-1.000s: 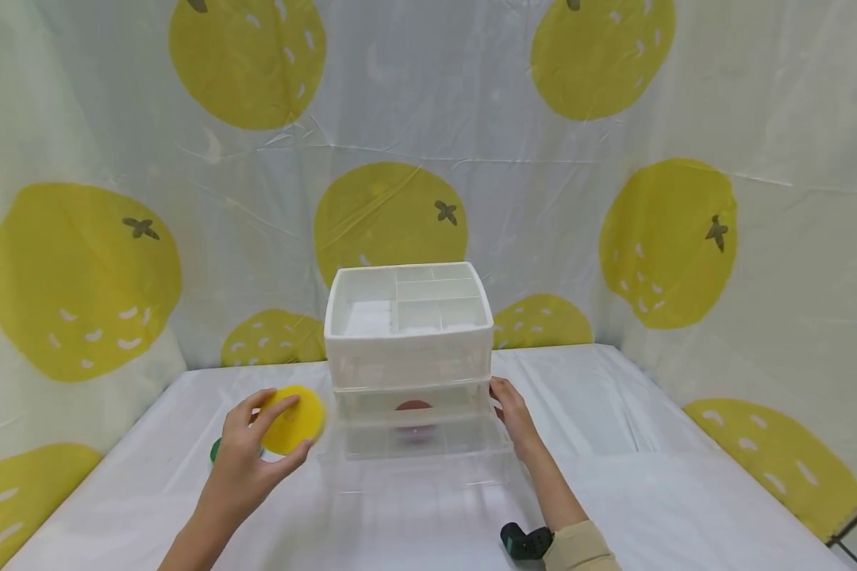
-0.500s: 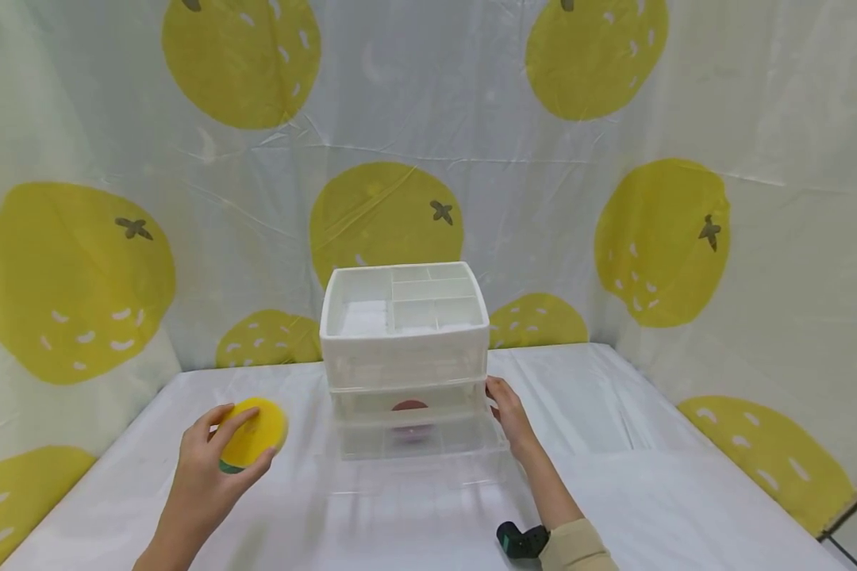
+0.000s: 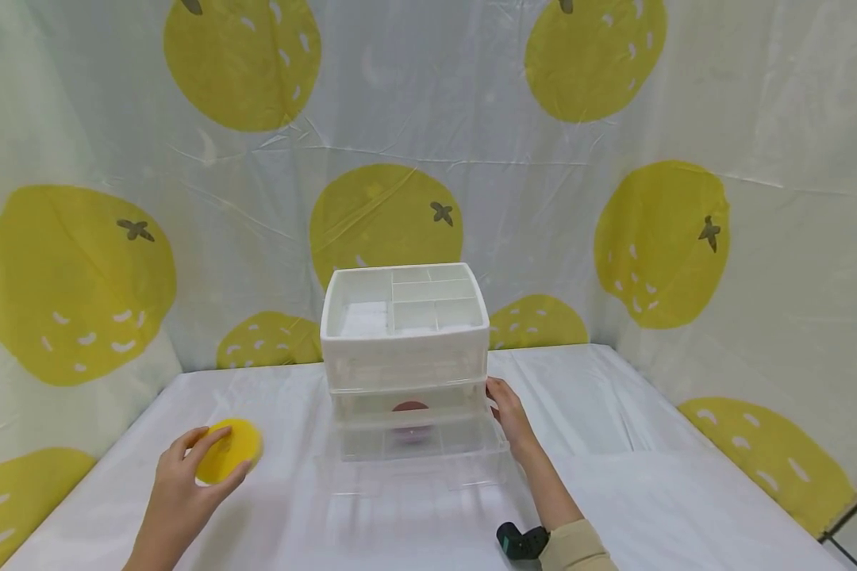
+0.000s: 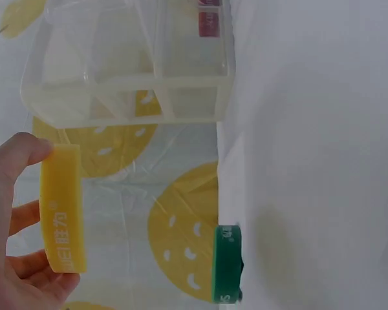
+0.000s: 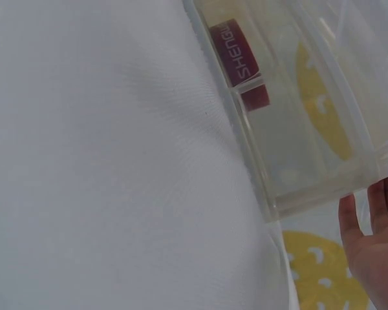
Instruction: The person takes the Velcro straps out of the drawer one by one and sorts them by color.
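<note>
A plastic drawer box (image 3: 405,361) with a compartment top stands in the middle of the table, its lowest clear drawer (image 3: 414,474) pulled out toward me. My left hand (image 3: 174,493) pinches a yellow roll of tape (image 4: 63,206) by its rim, left of the box and above the table. Below it, a green roll of tape (image 4: 227,265) rests on the tabletop; in the head view it is hidden. Inside the box sits a dark red roll of tape (image 5: 234,53). My right hand (image 3: 512,419) touches the box's right side with extended fingers.
A white cloth covers the table (image 3: 657,492). Behind and at both sides hangs a pale curtain (image 3: 528,206) with yellow fruit prints. A small black device (image 3: 522,541) sits beside the right sleeve (image 3: 578,547).
My left hand has carried the yellow roll of tape leftward and down, away from the box, and it now covers the green roll in the head view. My right hand stays at the box's side.
</note>
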`<state>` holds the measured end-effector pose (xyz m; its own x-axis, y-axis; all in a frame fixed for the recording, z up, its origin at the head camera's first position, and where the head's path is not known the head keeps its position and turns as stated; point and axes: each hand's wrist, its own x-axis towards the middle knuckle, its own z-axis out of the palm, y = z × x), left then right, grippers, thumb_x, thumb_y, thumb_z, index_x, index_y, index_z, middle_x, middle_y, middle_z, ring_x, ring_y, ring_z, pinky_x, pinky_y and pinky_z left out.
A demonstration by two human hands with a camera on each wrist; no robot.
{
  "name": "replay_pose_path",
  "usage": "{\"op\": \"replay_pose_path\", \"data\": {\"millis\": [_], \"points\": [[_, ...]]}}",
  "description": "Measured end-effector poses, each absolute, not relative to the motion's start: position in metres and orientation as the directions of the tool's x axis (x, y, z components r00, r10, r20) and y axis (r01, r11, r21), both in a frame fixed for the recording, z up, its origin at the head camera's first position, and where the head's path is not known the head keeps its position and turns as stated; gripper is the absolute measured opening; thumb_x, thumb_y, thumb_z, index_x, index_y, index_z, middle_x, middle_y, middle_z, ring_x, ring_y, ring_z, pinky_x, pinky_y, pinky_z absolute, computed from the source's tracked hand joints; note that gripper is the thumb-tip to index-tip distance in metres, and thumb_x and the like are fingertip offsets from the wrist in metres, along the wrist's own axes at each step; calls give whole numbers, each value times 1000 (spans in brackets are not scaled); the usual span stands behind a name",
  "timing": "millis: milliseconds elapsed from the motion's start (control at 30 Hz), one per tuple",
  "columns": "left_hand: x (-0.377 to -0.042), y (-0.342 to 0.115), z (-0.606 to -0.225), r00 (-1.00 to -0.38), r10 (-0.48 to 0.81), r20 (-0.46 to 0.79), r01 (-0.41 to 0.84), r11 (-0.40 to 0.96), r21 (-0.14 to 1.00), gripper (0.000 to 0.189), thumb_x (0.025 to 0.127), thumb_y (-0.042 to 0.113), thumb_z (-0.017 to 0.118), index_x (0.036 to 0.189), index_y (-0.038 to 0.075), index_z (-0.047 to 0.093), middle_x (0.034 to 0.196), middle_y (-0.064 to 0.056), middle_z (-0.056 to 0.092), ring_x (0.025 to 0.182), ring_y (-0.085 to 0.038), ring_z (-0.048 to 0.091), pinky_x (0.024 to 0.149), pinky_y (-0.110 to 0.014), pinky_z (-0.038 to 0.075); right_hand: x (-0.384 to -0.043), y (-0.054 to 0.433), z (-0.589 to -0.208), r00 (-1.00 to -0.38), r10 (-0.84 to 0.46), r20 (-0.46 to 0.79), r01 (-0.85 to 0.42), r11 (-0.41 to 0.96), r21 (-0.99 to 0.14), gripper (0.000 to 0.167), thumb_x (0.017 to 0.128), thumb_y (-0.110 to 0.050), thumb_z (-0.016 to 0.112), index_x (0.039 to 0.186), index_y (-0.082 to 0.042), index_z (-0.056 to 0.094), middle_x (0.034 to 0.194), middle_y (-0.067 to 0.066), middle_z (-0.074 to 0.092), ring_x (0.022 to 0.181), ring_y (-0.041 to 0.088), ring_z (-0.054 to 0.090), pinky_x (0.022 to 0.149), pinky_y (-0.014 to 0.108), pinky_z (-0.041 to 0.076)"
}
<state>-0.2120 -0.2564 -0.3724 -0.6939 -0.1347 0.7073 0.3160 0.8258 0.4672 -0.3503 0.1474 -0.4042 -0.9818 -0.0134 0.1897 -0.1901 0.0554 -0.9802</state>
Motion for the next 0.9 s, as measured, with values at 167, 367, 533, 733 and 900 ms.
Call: {"op": "replay_pose_path", "data": {"millis": [167, 367, 533, 733, 900], "points": [[-213, -268, -381, -741, -168, 650, 238, 840, 488, 47, 65, 14, 78, 106, -2, 61, 110, -29, 47, 97, -49, 40, 79, -56, 35, -350, 147, -401, -984, -13, 179, -179, 54, -982, 49, 96, -39, 36, 124, 1, 43, 130, 17, 44, 127, 29, 37, 107, 50, 26], [-216, -284, -391, -770, -190, 610, 172, 858, 484, 48, 68, 17, 76, 107, -4, 59, 108, -31, 47, 95, -49, 41, 78, -54, 34, -349, 147, -400, -984, -21, 178, -179, 53, -982, 48, 97, -38, 35, 125, 0, 43, 131, 17, 43, 128, 30, 35, 108, 51, 25], [-217, -295, -396, -833, -205, 514, 94, 863, 497, 51, 73, 24, 73, 112, -5, 56, 108, -33, 44, 95, -49, 39, 78, -55, 34, -350, 147, -400, -982, -22, 185, -186, 51, -981, 49, 97, -39, 35, 125, 0, 43, 131, 16, 43, 128, 30, 35, 108, 51, 25], [-220, -307, -398, -952, -215, 219, -75, 855, 514, 68, 81, 41, 63, 127, -4, 43, 121, -37, 33, 107, -52, 30, 88, -64, 32, -350, 147, -402, -983, -15, 183, -184, 51, -982, 49, 96, -40, 36, 124, 0, 44, 129, 17, 44, 126, 30, 37, 107, 51, 26], [-225, -315, -402, -974, -218, 61, -157, 844, 514, 75, 80, 49, 60, 131, -2, 37, 126, -39, 26, 111, -53, 26, 92, -66, 30, -350, 147, -403, -984, -16, 179, -180, 43, -983, 49, 96, -40, 38, 124, 0, 44, 129, 16, 45, 127, 30, 36, 108, 51, 25]]}}
